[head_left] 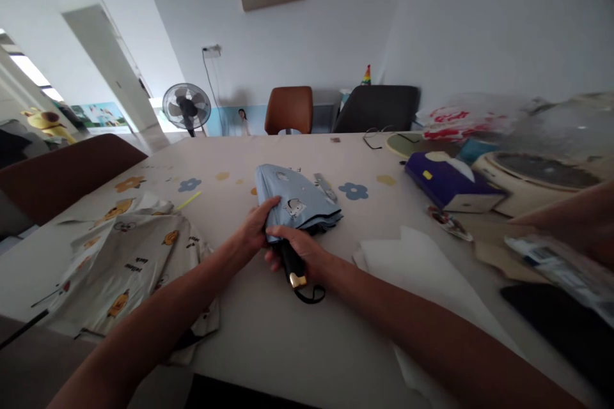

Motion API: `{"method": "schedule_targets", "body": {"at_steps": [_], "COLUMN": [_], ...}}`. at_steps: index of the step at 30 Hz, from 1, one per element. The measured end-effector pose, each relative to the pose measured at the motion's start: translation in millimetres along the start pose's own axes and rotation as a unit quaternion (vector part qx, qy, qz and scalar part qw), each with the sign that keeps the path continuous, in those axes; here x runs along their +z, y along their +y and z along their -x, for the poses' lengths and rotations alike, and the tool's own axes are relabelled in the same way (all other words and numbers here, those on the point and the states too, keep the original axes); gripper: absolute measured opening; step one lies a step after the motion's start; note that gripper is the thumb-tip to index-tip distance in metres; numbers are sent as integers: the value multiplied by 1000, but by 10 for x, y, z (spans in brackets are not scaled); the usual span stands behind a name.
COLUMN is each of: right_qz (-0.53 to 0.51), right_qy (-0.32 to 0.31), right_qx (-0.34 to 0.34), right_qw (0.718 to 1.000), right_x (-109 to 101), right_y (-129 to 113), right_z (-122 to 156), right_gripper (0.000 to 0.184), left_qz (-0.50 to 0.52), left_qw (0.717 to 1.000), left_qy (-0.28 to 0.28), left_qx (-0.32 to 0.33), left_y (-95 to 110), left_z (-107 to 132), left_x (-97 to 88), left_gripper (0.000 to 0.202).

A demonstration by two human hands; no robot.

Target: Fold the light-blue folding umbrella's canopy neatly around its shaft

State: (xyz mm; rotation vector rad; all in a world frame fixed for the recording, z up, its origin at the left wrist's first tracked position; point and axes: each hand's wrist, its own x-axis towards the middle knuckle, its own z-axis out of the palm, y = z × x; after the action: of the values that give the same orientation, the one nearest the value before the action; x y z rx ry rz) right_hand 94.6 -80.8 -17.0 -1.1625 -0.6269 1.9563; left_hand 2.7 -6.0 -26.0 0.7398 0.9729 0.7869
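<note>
Both arms reach forward from the bottom corners on my head feed, forearms converging, hands meeting mid-table. I've got the blue umbrella (pixel 292 192) between them, folded canopy pointing away from the fingers, handle pointing back toward the wearer.

Left hand (pixel 258 227): on the canopy's left lower edge, thumb laid forward along the fabric. Clamped on the cloth near where it meets the handle; I can't tell how the other fingers sit, they're hidden under it.

Right hand (pixel 306 252): clamped round the top of the black handle (pixel 291 262), thumb across it at the canopy base, pointing left. I read the fingertips showing left of the handle as this hand's, wrapped underneath. Both hands sit just beside each other; I can't tell if they touch.

Handle's gold-coloured end cap (pixel 298 280) sticks out nearside of the right fingers, black strap (pixel 311 296) hanging loose below them. Canopy's loose edges fan out ahead of the right thumb, to its right.

Around the fingers: printed fabric (pixel 139 262) with yellow figures left of the left hand, yellow strip (pixel 188 200) beyond it, left of the left thumb. White sheet (pixel 426 275) right of the right fingers, partly behind that forearm. Purple box (pixel 444 182) farther out, ahead and right. All on the white table (pixel 268 345).
</note>
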Motion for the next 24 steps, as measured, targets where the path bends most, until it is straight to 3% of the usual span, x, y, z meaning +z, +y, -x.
{"method": "schedule_targets", "body": {"at_steps": [4,7,9,11,13,16,19,21,24], "right_qz": [18,42,76,108,140,177,185,194,211], "right_qy": [-6,39,83,102,100,89,85,78,65], "right_qx": [6,-2,-5,-11,-16,-16,-9,-11,-20], "right_qw": [1000,998,994,989,985,980,979,978,975], "right_x": [-4,24,43,50,47,30,13,4,-9], "right_y": [-34,-27,-6,20,44,65,65,61,62], "right_z": [-5,-52,-83,-107,-122,-135,-131,-116,-97], "right_gripper": [21,21,19,17,16,13,12,12,12], "left_qz": [-35,-204,-363,-465,-507,-564,-611,-607,-581], "left_qw": [999,976,908,808,732,681,665,680,722], "left_qy": [-27,15,107,193,207,71,-131,-212,-240], "left_qx": [9,76,180,306,405,462,409,353,288], "left_y": [11,83,165,271,385,516,551,533,503], "left_z": [-42,-62,-64,-46,-12,16,-60,-160,-308], "left_x": [-17,-54,-90,-105,-55,185,532,735,922], "left_gripper": [27,33,41,51,53,40,38,36,27]}}
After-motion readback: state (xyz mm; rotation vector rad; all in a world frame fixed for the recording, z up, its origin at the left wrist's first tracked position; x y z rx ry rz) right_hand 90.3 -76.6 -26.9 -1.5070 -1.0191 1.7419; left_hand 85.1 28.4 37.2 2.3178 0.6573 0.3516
